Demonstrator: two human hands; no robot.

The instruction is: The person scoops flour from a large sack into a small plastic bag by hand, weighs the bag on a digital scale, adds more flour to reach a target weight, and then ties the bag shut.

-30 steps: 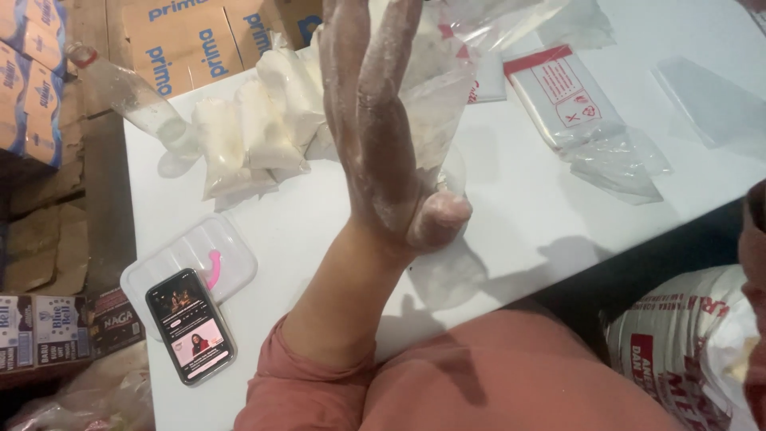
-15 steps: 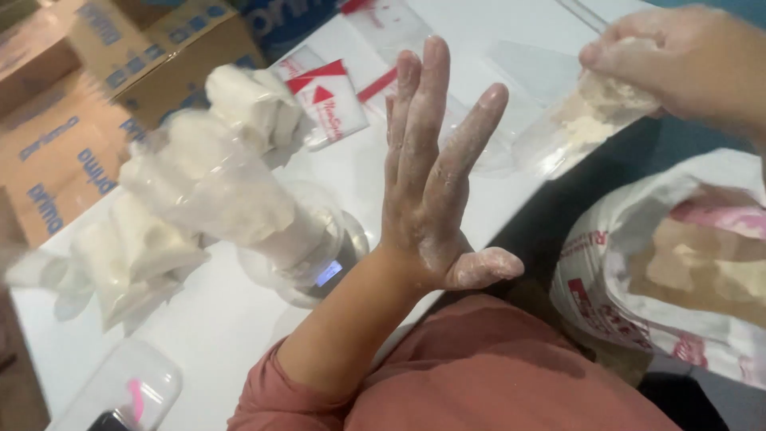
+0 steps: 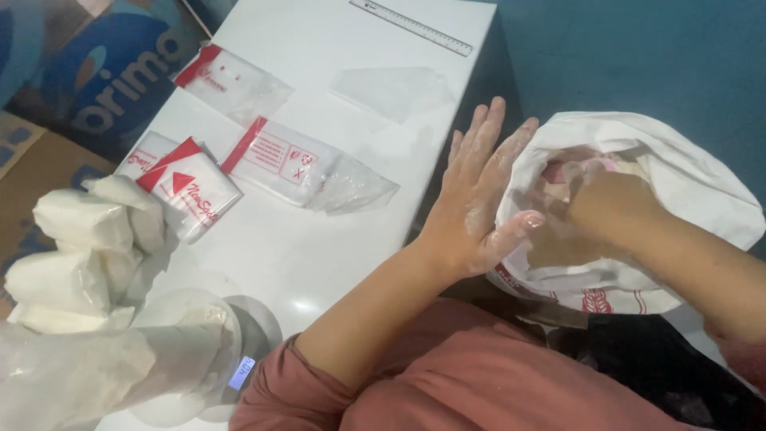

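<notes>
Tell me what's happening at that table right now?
A person's right hand is reaching down inside a big white sack beside the white table. The left hand, dusted with white powder, is held open and flat against the sack's rim. Small filled bags are piled at the left, near a scale and empty plastic bags.

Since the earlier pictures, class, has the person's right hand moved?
Yes. The right hand has gone from above the white table, where it held a small bag, down into the open white sack beside the table; the left hand steadies its rim.
</notes>
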